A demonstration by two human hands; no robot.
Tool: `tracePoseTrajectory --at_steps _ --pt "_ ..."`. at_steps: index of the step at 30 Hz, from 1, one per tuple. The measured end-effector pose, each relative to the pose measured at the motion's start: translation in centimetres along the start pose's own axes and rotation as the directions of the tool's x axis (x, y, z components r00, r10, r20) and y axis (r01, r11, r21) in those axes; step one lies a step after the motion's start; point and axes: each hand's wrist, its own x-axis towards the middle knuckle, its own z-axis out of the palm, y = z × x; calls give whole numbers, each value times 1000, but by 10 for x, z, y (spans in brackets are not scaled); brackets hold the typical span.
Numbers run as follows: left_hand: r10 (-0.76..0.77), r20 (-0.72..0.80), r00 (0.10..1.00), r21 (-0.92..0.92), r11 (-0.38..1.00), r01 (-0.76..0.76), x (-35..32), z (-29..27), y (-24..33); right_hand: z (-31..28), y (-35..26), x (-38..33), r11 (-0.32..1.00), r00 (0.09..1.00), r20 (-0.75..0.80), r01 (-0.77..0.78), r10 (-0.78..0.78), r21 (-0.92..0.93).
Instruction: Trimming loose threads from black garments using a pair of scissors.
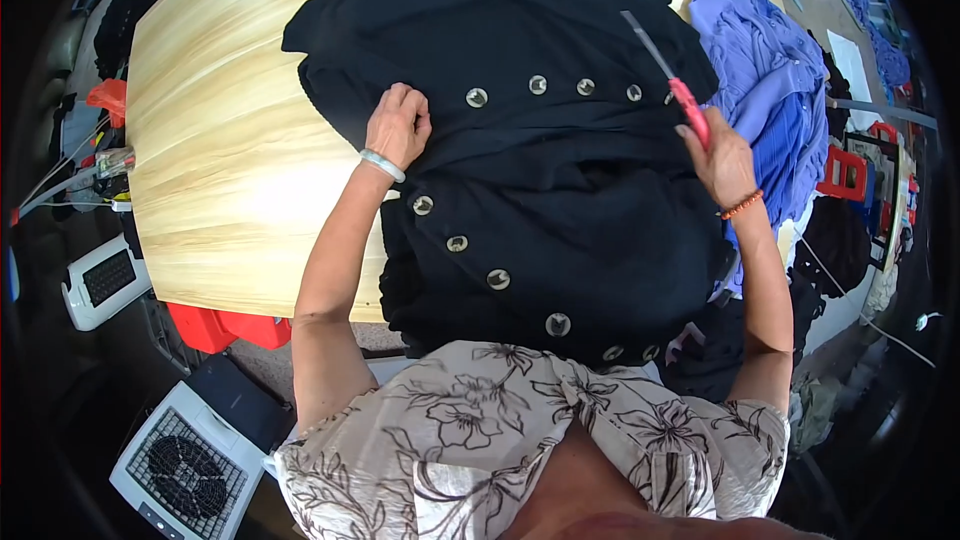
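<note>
Two hands (399, 127) (724, 168), one pink-handled tool (686, 102), two bracelets (383, 165) (742, 205)

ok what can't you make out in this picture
All in the head view:
Black buttoned cloth garment: far end cut off by the top edge, near end hidden by the cream floral shirt.
Metal tool with pink handle: lower end hidden by the right hand.
Left hand: curled fingers hide whether it pinches fabric.
Crumpled purple clothes: left part covered by the garment.
</note>
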Motion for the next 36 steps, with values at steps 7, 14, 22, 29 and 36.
tracePoseTrajectory --at_steps 7,14,22,29,36 --pt "-47 -7 999 -127 991 46 -10 4 -2 14 -60 5 905 931 113 301 -347 301" --pt "-128 87 988 -408 900 153 2 -5 -2 31 -128 31 883 820 350 358 -452 302" --pt "152 -69 986 -202 966 -163 41 -16 53 11 -98 19 905 901 225 295 -370 308" --pt "75 16 997 -276 959 -68 20 46 56 5 -83 -22 958 884 369 268 -288 106" --pt "141 -16 990 -75 987 -142 49 22 72 14 -72 -17 931 934 190 249 -304 266"
